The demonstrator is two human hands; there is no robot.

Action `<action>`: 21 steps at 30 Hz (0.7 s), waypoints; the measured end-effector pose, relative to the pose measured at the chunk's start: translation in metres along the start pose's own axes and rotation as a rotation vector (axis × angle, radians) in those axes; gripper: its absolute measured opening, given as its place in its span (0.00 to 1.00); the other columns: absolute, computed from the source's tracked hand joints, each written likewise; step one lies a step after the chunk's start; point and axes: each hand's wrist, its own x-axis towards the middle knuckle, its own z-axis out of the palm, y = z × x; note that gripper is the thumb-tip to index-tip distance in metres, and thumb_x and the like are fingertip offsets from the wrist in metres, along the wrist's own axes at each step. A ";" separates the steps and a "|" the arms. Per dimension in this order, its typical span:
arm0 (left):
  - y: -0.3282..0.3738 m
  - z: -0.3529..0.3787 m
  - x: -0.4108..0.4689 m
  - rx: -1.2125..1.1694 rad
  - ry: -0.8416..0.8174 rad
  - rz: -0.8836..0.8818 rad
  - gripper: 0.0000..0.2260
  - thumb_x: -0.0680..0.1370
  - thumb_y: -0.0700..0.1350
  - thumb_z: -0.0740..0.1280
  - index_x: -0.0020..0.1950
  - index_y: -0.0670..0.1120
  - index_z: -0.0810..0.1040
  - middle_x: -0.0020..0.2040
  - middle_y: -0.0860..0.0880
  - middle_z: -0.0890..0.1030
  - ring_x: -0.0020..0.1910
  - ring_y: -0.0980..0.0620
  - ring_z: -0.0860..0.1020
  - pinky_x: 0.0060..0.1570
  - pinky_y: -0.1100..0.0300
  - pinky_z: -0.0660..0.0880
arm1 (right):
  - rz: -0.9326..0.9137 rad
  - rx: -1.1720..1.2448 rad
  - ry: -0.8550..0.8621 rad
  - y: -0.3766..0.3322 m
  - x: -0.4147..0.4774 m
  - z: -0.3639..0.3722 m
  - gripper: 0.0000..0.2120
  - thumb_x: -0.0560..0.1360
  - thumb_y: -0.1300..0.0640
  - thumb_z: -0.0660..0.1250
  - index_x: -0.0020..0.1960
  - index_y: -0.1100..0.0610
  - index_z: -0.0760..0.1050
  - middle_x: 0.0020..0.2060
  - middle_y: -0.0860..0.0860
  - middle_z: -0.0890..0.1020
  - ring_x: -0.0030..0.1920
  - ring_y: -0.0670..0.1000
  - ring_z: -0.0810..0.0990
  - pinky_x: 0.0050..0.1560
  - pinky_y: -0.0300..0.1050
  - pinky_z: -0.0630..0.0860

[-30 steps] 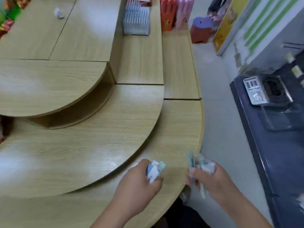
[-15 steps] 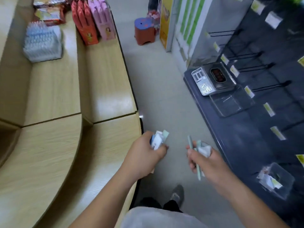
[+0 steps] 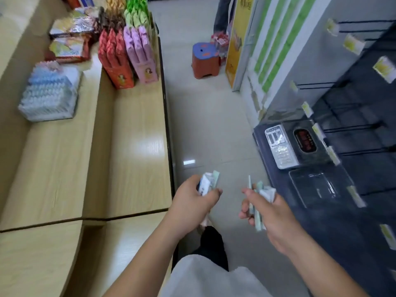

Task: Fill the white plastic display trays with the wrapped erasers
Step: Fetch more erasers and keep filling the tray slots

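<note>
Filling seems barely begun, since both hands are loaded. Just right of the pale wooden counter (image 3: 132, 146), the left hand (image 3: 192, 202) grips a bunch of white-and-pale-green wrapped erasers (image 3: 206, 183) that poke out above its knuckles. The right hand (image 3: 272, 213) clutches a second bunch of erasers (image 3: 265, 190). Beyond it, on the dark shelf (image 3: 342, 221), lies a shallow clear plastic tray (image 3: 315, 189). No white tray shows plainly.

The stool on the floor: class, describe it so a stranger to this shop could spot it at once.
Follow the pale floor between the wooden counter and the dark display wall. At its far end, beside the tall yellow board, stands the stool. Nothing else there is squat, reddish-brown, with a purple top.
</note>
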 end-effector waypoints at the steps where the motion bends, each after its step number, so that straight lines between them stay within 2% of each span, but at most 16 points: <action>1: 0.010 -0.008 0.020 -0.039 -0.001 -0.008 0.12 0.74 0.53 0.71 0.48 0.45 0.78 0.38 0.46 0.80 0.31 0.57 0.76 0.33 0.62 0.74 | 0.012 -0.006 -0.015 -0.016 0.018 0.002 0.07 0.77 0.53 0.70 0.46 0.57 0.80 0.32 0.54 0.81 0.34 0.52 0.83 0.27 0.38 0.73; 3: 0.030 -0.023 0.056 -0.098 0.019 -0.014 0.09 0.75 0.50 0.71 0.47 0.45 0.78 0.33 0.51 0.77 0.28 0.60 0.74 0.28 0.68 0.71 | 0.021 -0.016 -0.066 -0.049 0.053 0.006 0.06 0.78 0.52 0.69 0.50 0.54 0.82 0.35 0.55 0.84 0.35 0.52 0.84 0.28 0.37 0.74; 5: 0.048 -0.038 0.089 -0.125 0.048 -0.017 0.08 0.76 0.49 0.72 0.47 0.45 0.78 0.34 0.53 0.77 0.28 0.60 0.75 0.28 0.69 0.71 | 0.020 -0.049 -0.114 -0.080 0.088 0.012 0.06 0.79 0.53 0.67 0.50 0.48 0.83 0.39 0.54 0.85 0.35 0.51 0.84 0.30 0.37 0.74; 9: 0.074 -0.068 0.151 -0.130 0.102 -0.052 0.09 0.77 0.49 0.71 0.49 0.44 0.77 0.34 0.52 0.76 0.28 0.58 0.77 0.30 0.65 0.74 | 0.015 -0.089 -0.209 -0.130 0.165 0.034 0.07 0.79 0.53 0.68 0.56 0.51 0.81 0.45 0.53 0.86 0.35 0.51 0.83 0.30 0.37 0.74; 14: 0.092 -0.104 0.226 -0.205 0.226 -0.140 0.08 0.77 0.48 0.70 0.48 0.44 0.76 0.36 0.47 0.79 0.29 0.57 0.78 0.28 0.67 0.72 | 0.020 -0.148 -0.378 -0.189 0.269 0.071 0.18 0.72 0.48 0.70 0.61 0.40 0.77 0.40 0.52 0.83 0.35 0.53 0.83 0.31 0.39 0.74; 18: 0.098 -0.129 0.288 -0.263 0.372 -0.221 0.08 0.77 0.49 0.70 0.47 0.45 0.75 0.37 0.47 0.79 0.32 0.55 0.79 0.31 0.64 0.73 | 0.009 -0.227 -0.544 -0.229 0.359 0.115 0.20 0.78 0.56 0.68 0.63 0.33 0.74 0.37 0.53 0.82 0.34 0.54 0.82 0.30 0.41 0.74; 21: 0.103 -0.146 0.317 -0.336 0.537 -0.314 0.11 0.77 0.51 0.70 0.48 0.44 0.75 0.38 0.47 0.79 0.35 0.52 0.80 0.32 0.61 0.73 | 0.005 -0.333 -0.694 -0.262 0.412 0.159 0.21 0.79 0.60 0.67 0.61 0.34 0.76 0.37 0.54 0.83 0.33 0.54 0.82 0.28 0.40 0.74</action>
